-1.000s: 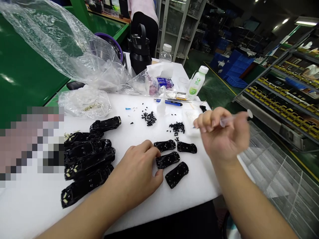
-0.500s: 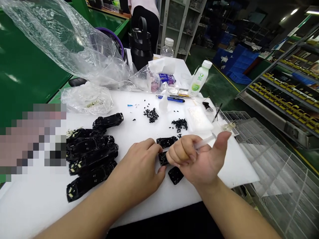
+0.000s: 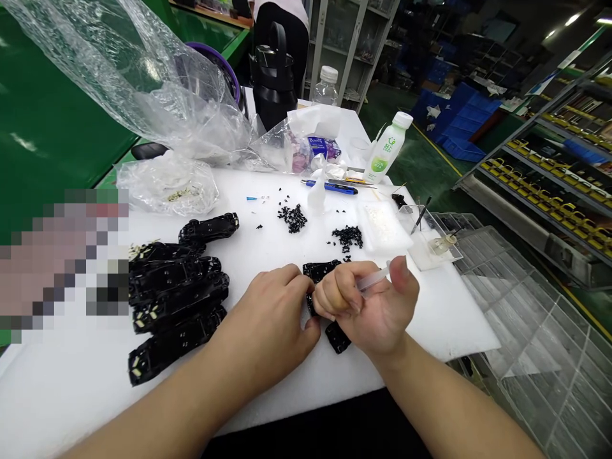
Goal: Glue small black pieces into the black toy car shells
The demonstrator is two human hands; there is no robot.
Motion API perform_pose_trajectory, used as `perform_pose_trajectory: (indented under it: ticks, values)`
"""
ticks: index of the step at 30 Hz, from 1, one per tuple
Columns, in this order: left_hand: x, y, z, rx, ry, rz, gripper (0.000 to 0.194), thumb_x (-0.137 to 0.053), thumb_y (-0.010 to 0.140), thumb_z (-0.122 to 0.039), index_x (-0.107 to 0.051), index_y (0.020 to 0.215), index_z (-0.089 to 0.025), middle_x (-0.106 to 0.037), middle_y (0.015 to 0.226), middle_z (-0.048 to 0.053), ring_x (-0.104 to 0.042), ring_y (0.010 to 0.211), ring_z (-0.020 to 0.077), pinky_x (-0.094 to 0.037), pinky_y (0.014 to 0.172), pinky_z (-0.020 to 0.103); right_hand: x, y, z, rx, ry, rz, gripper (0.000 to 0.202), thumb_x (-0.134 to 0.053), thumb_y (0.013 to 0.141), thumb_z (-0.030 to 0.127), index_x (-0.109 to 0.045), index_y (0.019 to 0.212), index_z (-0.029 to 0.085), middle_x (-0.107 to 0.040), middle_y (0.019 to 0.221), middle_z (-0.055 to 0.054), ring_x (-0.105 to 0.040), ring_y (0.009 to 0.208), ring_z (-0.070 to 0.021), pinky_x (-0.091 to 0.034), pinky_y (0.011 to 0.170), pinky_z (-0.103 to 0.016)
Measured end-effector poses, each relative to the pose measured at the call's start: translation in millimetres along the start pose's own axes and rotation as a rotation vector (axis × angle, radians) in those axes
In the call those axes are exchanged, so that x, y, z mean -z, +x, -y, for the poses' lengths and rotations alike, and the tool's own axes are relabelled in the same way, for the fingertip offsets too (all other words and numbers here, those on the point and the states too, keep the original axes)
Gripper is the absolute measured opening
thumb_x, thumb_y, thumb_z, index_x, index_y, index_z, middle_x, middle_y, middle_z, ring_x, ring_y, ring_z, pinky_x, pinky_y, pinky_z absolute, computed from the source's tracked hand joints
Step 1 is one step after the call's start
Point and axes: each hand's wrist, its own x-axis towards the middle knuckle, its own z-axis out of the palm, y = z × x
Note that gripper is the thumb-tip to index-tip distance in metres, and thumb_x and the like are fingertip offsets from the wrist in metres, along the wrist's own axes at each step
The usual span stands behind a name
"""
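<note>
My left hand (image 3: pixel 272 325) rests palm down on the white foam mat (image 3: pixel 296 395), its fingertips pressing a small black car-shaped plastic part (image 3: pixel 310 305). My right hand (image 3: pixel 368 306) is closed around a clear syringe-like applicator (image 3: pixel 375 278), its tip pointing down at that part. Two more black parts lie close by, one (image 3: pixel 321 269) just beyond my fingers and one (image 3: pixel 337 338) under my right palm. Two heaps of tiny black pieces (image 3: pixel 292 217) (image 3: pixel 348 237) lie further back.
A stack of black car shells (image 3: pixel 176 299) lies to the left. Clear plastic bags (image 3: pixel 143 89), a black flask (image 3: pixel 273 70), a white bottle (image 3: pixel 387 150), a blue knife (image 3: pixel 331 187) and a small tray (image 3: pixel 433 248) are behind. A clear compartment box (image 3: pixel 535 357) sits right. A person stands at the back.
My right hand came down from the right with the applicator to the part under my left fingers, and its thumb has closed onto the plunger end. The left hand stayed put.
</note>
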Motion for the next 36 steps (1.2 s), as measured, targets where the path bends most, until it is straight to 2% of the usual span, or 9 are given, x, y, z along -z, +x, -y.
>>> perform_pose_trajectory:
  ticks: [13,18,21,24,26,28,30,32,36]
  values:
    - [-1.0,2.5,-1.4,-0.006,0.016,-0.029,0.007,-0.054,0.074,-0.021,-0.06,0.077,-0.02,-0.057,0.083,0.005,-0.056,0.079,0.0221,-0.046,0.075,0.037,-1.9,-2.1,-3.3,0.027,-0.043,0.01,0.065,-0.038,0.086,0.074,-0.036,0.048,0.021,-0.027,0.043,0.005,-0.025,0.042,-0.0109,-0.024,0.046,-0.029]
    - [0.5,3.0,-1.9,-0.007,0.056,-0.018,0.009,-0.054,0.077,-0.021,-0.062,0.079,-0.02,-0.058,0.081,0.005,-0.058,0.077,0.0226,-0.047,0.074,0.037,-14.8,-6.1,14.7,-0.018,-0.308,0.004,0.062,-0.044,0.085,0.077,-0.044,0.058,0.021,-0.039,0.055,0.002,-0.038,0.053,-0.0138,-0.03,0.055,-0.03]
    - [0.2,0.8,-0.4,0.008,0.116,-0.068,0.02,-0.052,0.081,-0.025,-0.064,0.096,-0.018,-0.06,0.093,0.008,-0.06,0.083,0.0255,-0.048,0.077,0.04,-0.3,5.5,45.1,0.184,-0.343,-0.097,0.06,-0.048,0.082,0.079,-0.05,0.064,0.021,-0.043,0.059,0.002,-0.044,0.057,-0.0158,-0.038,0.061,-0.033]
    - [0.5,-4.8,-2.7,-0.046,0.131,-0.129,0.028,-0.051,0.084,-0.03,-0.06,0.108,-0.019,-0.059,0.105,0.01,-0.06,0.085,0.0262,-0.048,0.079,0.042,40.7,25.7,64.8,0.465,-0.4,-0.351,0.038,-0.068,0.082,0.048,-0.051,0.06,0.021,-0.043,0.055,0.004,-0.043,0.055,-0.0135,-0.039,0.063,-0.031]
    - [0.1,-9.0,-7.3,-0.094,0.125,-0.125,0.025,-0.051,0.084,-0.035,-0.06,0.103,-0.021,-0.06,0.102,0.009,-0.061,0.083,0.0259,-0.048,0.076,0.041,64.6,31.1,66.3,0.367,-0.442,-0.444,0.037,-0.073,0.078,0.041,-0.05,0.057,0.021,-0.043,0.052,0.004,-0.041,0.051,-0.0129,-0.039,0.058,-0.03]
    - [-1.9,-12.1,-12.7,-0.111,0.138,-0.074,0.025,-0.053,0.084,-0.042,-0.061,0.098,-0.022,-0.062,0.095,0.008,-0.062,0.08,0.0267,-0.048,0.07,0.04,70.6,22.8,62.6,0.385,-0.45,-0.448,0.034,-0.075,0.075,0.039,-0.052,0.059,0.021,-0.046,0.054,0.003,-0.045,0.055,-0.014,-0.041,0.062,-0.031]
    - [-5.0,-13.3,-16.8,-0.1,0.177,-0.013,0.029,-0.055,0.083,-0.047,-0.061,0.095,-0.022,-0.064,0.091,0.007,-0.064,0.076,0.0279,-0.047,0.063,0.039,57.5,3.9,57.2,0.567,-0.36,-0.445,0.035,-0.076,0.074,0.041,-0.051,0.06,0.02,-0.044,0.057,0.004,-0.043,0.057,-0.0127,-0.04,0.063,-0.029]
    - [-7.5,-13.2,-19.0,-0.102,0.198,0.041,0.028,-0.054,0.083,-0.048,-0.061,0.091,-0.022,-0.065,0.088,0.006,-0.065,0.074,0.0285,-0.047,0.06,0.039,36.0,-16.6,50.9,0.477,-0.148,-0.388,0.047,-0.063,0.082,0.057,-0.045,0.059,0.021,-0.035,0.054,0.006,-0.033,0.048,-0.0107,-0.034,0.054,-0.027]
    - [-8.7,-12.7,-20.1,-0.129,0.164,0.113,0.025,-0.053,0.084,-0.047,-0.059,0.083,-0.023,-0.065,0.08,0.004,-0.066,0.073,0.0283,-0.047,0.062,0.039,12.3,-35.2,31.9,0.067,0.162,-0.026,0.069,-0.03,0.083,0.084,-0.032,0.053,0.022,-0.02,0.044,0.007,-0.019,0.039,-0.0096,-0.02,0.041,-0.026]
